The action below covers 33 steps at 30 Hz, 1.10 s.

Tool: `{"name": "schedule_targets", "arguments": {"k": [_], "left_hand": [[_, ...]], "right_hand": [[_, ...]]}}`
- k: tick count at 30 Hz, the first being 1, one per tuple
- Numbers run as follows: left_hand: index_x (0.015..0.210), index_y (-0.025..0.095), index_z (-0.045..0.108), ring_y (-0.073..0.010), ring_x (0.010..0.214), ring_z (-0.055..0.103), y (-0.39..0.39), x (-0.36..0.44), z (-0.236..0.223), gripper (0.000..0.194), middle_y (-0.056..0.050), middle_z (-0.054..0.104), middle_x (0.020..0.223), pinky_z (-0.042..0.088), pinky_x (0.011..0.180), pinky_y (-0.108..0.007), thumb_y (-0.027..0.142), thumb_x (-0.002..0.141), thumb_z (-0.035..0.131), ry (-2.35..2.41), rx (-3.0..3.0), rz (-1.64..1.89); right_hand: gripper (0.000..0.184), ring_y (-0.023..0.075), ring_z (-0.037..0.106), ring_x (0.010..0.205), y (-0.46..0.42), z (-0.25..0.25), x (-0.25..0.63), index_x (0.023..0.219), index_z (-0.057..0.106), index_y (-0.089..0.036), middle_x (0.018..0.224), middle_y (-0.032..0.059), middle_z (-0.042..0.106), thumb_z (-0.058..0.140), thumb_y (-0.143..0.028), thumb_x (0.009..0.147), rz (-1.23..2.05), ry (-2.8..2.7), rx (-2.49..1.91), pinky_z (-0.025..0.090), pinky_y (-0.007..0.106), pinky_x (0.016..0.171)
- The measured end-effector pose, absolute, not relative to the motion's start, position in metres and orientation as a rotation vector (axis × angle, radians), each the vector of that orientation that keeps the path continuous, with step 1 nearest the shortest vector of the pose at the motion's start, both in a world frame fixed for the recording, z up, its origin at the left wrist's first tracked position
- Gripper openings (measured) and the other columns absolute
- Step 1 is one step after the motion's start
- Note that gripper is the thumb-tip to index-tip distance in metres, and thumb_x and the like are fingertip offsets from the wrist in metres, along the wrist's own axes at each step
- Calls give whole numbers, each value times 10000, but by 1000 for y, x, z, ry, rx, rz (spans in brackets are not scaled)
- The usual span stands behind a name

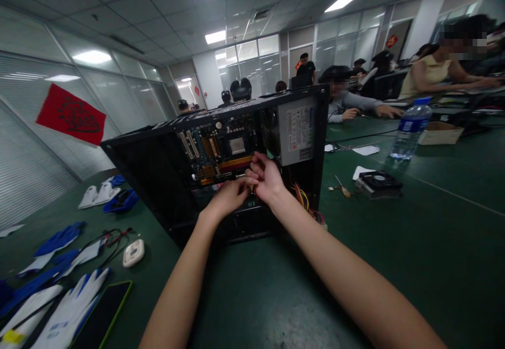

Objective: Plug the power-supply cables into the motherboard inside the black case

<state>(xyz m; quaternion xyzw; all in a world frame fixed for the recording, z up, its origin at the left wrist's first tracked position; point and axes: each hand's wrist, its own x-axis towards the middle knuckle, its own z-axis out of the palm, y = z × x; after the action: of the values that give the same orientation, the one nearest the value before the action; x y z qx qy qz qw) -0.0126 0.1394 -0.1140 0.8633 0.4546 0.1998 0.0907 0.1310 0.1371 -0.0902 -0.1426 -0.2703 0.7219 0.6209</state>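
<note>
A black computer case (pixel 145 181) lies open on its side before me, its inside facing me. A motherboard (pixel 246 128) with a bare square processor (pixel 237 145) and coloured slots is mounted in it, next to a silver power supply (pixel 294 131). My left hand (pixel 232 194) and my right hand (pixel 267 178) meet at the lower edge of the board, fingers curled together. A bit of red and yellow wire shows between them, but what the fingers pinch is hidden. Yellow, red and black power cables (pixel 302 196) hang at the case's right.
On the right are a CPU cooler with fan (pixel 379 183), a screwdriver (pixel 344 187), a water bottle (pixel 411 128) and a cardboard tray (pixel 440 133). Work gloves (pixel 73 312), a phone (pixel 103 315) and a white case (pixel 133 253) lie left. Several people sit beyond.
</note>
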Motion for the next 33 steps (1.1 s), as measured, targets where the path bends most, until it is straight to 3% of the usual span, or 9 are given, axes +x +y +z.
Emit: {"name": "schedule_targets", "arguments": {"k": [5, 10, 12, 15, 17, 21, 27, 29, 33], "left_hand": [[869, 161, 654, -228, 895, 681, 142, -13, -117, 173, -99, 740, 960, 473, 777, -276, 124, 868, 485, 1287, 2538, 618], [954, 151, 665, -211, 905, 658, 134, -12, -110, 289, -79, 733, 963, 484, 835, -292, 241, 982, 391, 1162, 2499, 705], [1009, 158, 680, -212, 946, 652, 128, -10, -106, 278, -67, 734, 1021, 480, 868, -296, 287, 978, 437, 1094, 2495, 664], [1084, 163, 697, -233, 993, 649, 122, -7, -103, 280, -66, 735, 1101, 476, 890, -299, 348, 885, 629, 1038, 2467, 551], [1082, 163, 711, -240, 972, 652, 120, -7, -102, 326, -65, 743, 1081, 472, 875, -301, 397, 858, 674, 1028, 2451, 494], [968, 144, 721, -198, 798, 621, 119, -9, -100, 362, -29, 727, 896, 435, 730, -260, 476, 907, 592, 1002, 2458, 432], [744, 123, 687, -123, 573, 481, 122, -11, -102, 445, 24, 575, 598, 292, 550, -225, 507, 923, 553, 1091, 2449, 582], [807, 124, 729, -139, 588, 520, 126, -12, -103, 411, 3, 624, 621, 318, 563, -230, 469, 934, 547, 1180, 2456, 703], [1008, 149, 769, -199, 781, 654, 129, -22, -94, 378, -66, 757, 875, 421, 687, -257, 444, 944, 541, 1351, 2459, 985]], "right_hand": [[372, 61, 192, 392, 120, -92, 109, 623, 491, -209, 426, -116, 244, 682, -490, 776, 1346, -877, -407, 146, 192, 372], [386, 88, 365, 505, 115, -86, 123, 615, 533, -196, 534, -54, 400, 605, -474, 872, 789, -1172, -493, 305, 215, 485], [385, 97, 411, 529, 115, -83, 130, 627, 514, -203, 558, -46, 433, 562, -454, 915, 667, -1154, -516, 347, 223, 525], [368, 111, 521, 605, 112, -76, 133, 646, 533, -200, 641, -21, 515, 548, -431, 931, 671, -1176, -497, 392, 226, 562], [314, 130, 607, 727, 109, -70, 134, 687, 562, -196, 806, 5, 588, 599, -431, 891, 762, -1155, -436, 419, 218, 576], [238, 188, 663, 1006, 104, -55, 142, 835, 570, -224, 1144, 5, 616, 694, -421, 789, 1024, -982, -234, 501, 239, 691], [264, 220, 641, 1107, 107, -50, 158, 866, 558, -240, 1159, 8, 648, 631, -490, 822, 1070, -1044, -245, 527, 287, 785], [260, 222, 642, 1088, 110, -53, 161, 885, 572, -237, 1181, 24, 634, 603, -493, 849, 984, -1161, -303, 535, 298, 771], [189, 236, 616, 1100, 111, -54, 165, 948, 627, -205, 1239, 85, 605, 594, -382, 889, 574, -1529, -523, 532, 348, 839]]}}
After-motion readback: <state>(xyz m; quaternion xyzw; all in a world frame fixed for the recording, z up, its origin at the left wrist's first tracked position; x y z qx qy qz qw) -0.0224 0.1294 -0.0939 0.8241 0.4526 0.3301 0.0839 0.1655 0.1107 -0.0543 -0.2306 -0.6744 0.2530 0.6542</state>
